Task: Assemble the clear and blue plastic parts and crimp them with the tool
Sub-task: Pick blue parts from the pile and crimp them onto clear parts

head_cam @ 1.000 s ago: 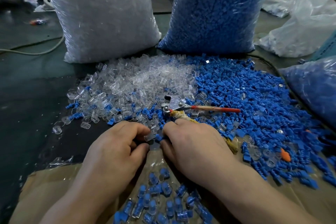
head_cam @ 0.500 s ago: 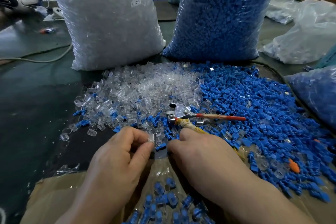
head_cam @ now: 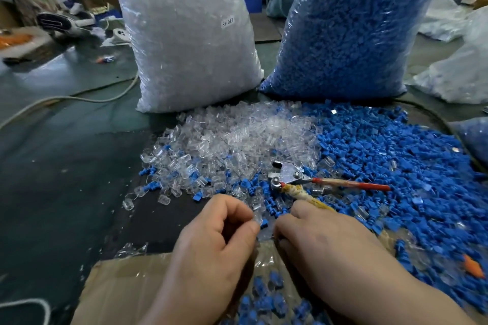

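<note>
As only the head view is available, all entries come from it. Left hand (head_cam: 216,245): fingers curled, thumb and index finger pinching one clear part (head_cam: 257,217) at the near edge of the loose heaps. Right hand (head_cam: 324,243): knuckles up, fingers curled under, fingertips just beside the left hand's pinch. A small blue piece (head_cam: 264,225) shows in the gap between the two hands, but I cannot tell whether the right hand grips it or anything else. The crimp tool (head_cam: 290,177) lies on the parts just beyond the right hand. Neither hand grips it. Its metal head sits at the boundary of the two heaps, its red handle (head_cam: 369,186) points right, and its yellow-wrapped handle (head_cam: 303,194) runs back toward the right hand and passes out of sight behind it. The pile of clear parts (head_cam: 237,140) is spread centre-left and the pile of blue parts (head_cam: 383,166) to the right, the two intermixed where they meet. Behind them stand two upright bags touching the heaps: the clear-parts bag (head_cam: 184,34), bearing a small label (head_cam: 227,22), and the blue-parts bag (head_cam: 348,29). Cardboard (head_cam: 126,285) lies under the forearms, and on it, between the wrists, is a cluster of joined clear-and-blue pieces (head_cam: 266,298). An orange piece (head_cam: 472,266) lies among the blue parts at far right. A pale cable (head_cam: 79,97) crosses the dark surface at left.
</note>
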